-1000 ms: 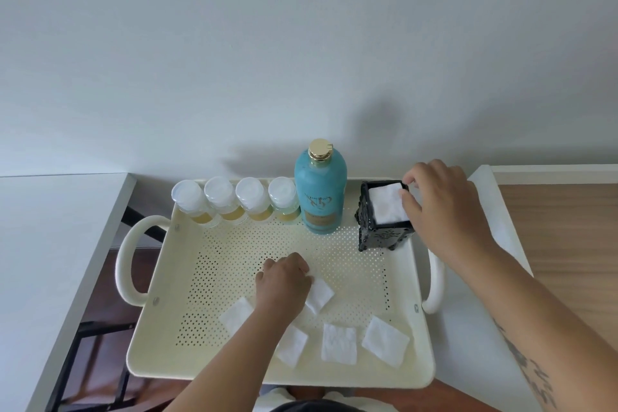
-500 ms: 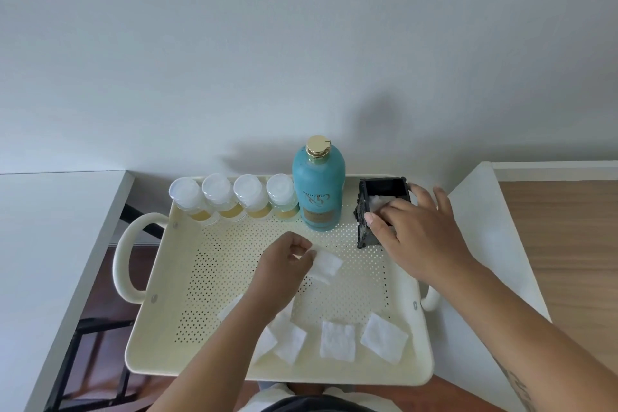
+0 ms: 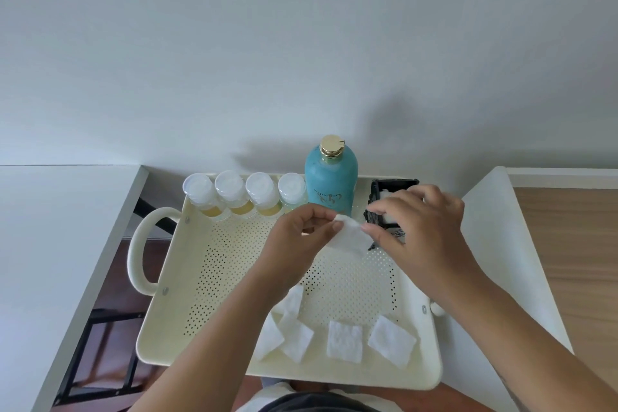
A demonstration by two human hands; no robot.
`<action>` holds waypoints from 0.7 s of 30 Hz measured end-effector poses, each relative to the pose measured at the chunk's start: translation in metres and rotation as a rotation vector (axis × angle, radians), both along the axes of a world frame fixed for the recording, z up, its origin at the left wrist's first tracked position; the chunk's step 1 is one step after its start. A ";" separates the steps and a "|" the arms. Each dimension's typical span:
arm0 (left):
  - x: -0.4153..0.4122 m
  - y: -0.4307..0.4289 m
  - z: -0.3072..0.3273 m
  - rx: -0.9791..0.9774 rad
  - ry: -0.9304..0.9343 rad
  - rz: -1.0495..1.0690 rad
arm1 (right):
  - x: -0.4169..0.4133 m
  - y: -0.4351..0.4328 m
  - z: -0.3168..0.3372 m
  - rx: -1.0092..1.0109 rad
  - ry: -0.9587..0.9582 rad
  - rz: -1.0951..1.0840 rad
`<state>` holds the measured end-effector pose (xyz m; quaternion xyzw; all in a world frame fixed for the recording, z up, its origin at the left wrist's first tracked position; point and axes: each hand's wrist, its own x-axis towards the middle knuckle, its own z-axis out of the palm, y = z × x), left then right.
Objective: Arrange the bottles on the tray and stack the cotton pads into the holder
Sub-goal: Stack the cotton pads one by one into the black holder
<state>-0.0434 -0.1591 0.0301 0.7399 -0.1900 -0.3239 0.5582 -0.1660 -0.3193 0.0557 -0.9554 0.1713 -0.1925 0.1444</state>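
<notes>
A cream perforated tray (image 3: 234,278) holds several small white-capped bottles (image 3: 230,187) in a row along its back edge. A teal bottle with a gold cap (image 3: 331,177) stands to their right. A black holder (image 3: 394,182) in the back right corner has white pads inside and is partly hidden by my right hand (image 3: 428,237). My left hand (image 3: 294,244) pinches one cotton pad (image 3: 351,239) in the air just left of the holder. My right thumb touches that pad's edge, with the index finger apart above it. Several loose pads (image 3: 344,341) lie along the tray's front.
A white tabletop (image 3: 50,244) lies to the left and a white surface (image 3: 495,244) to the right, with wooden boards (image 3: 568,261) beyond it. A black frame (image 3: 100,344) shows below the tray's left handle (image 3: 140,251). A plain wall rises behind.
My left hand picked a pad off the tray's front and carried it up towards the holder. My right hand came off the holder's top and moved left to meet the pad.
</notes>
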 end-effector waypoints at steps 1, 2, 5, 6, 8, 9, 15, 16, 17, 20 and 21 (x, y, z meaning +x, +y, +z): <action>0.001 -0.001 0.002 -0.008 -0.009 -0.010 | 0.001 0.002 0.001 0.035 0.002 0.010; 0.001 -0.002 0.004 -0.015 -0.018 -0.018 | 0.002 0.003 0.003 0.072 0.008 0.011; 0.002 -0.005 0.008 -0.031 -0.041 -0.038 | 0.004 0.003 0.005 0.181 0.036 0.006; 0.002 -0.006 0.009 -0.038 -0.042 -0.044 | 0.004 0.004 0.004 0.187 0.046 0.011; 0.001 -0.007 0.010 -0.049 -0.036 -0.050 | 0.003 0.005 0.003 0.173 0.060 0.029; 0.001 -0.007 0.010 -0.049 -0.034 -0.050 | 0.003 0.006 0.003 0.167 0.066 0.031; 0.005 0.001 0.000 0.038 -0.026 0.028 | 0.005 -0.002 0.003 0.197 0.055 -0.040; 0.007 0.004 -0.004 0.068 -0.032 0.037 | 0.005 -0.004 0.003 0.203 0.049 -0.055; 0.008 0.007 -0.008 0.112 -0.049 0.044 | 0.005 -0.006 0.004 0.211 0.039 -0.072; 0.012 0.019 -0.023 0.287 -0.126 0.052 | 0.005 -0.014 0.007 0.293 0.008 -0.145; 0.013 0.024 -0.029 0.338 -0.150 0.047 | 0.004 -0.016 0.007 0.328 -0.002 -0.175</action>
